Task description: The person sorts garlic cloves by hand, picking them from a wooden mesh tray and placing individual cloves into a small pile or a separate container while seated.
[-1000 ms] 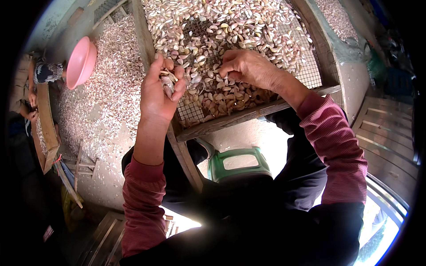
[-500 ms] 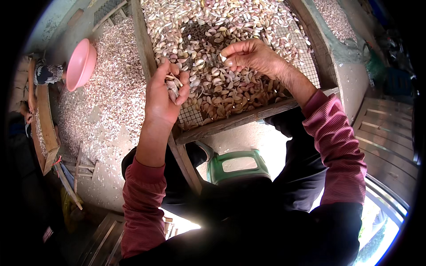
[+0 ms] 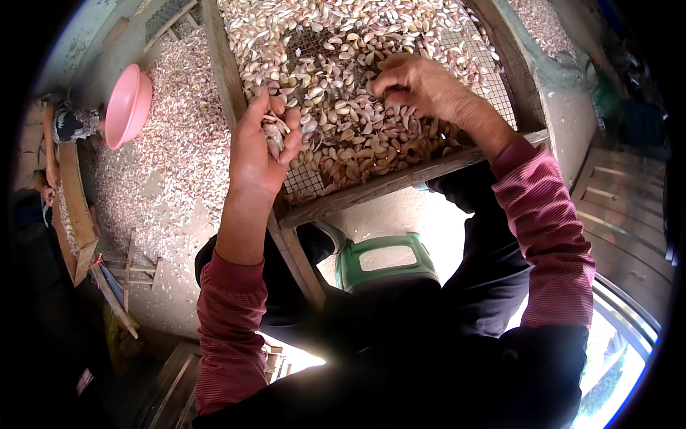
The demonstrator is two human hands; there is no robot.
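Note:
Garlic cloves lie spread over a wire mesh in a wooden-framed tray. My left hand is at the tray's left edge, palm up, its fingers curled around several garlic pieces, among them pale, thin stalk-like bits. Farther right, my right hand reaches down among the cloves with bent fingers. Its fingertips touch the cloves, and whatever is between them is hidden.
A pink basin stands at the left beside garlic spread on the floor. At far left, another person's arm is near a wooden box. A green plastic stool is between my legs; slatted wood lies at right.
My right hand has moved slightly right and down into the cloves; the white clove seen at its fingertips is no longer visible there. My left hand keeps its hold, shifting slightly left.

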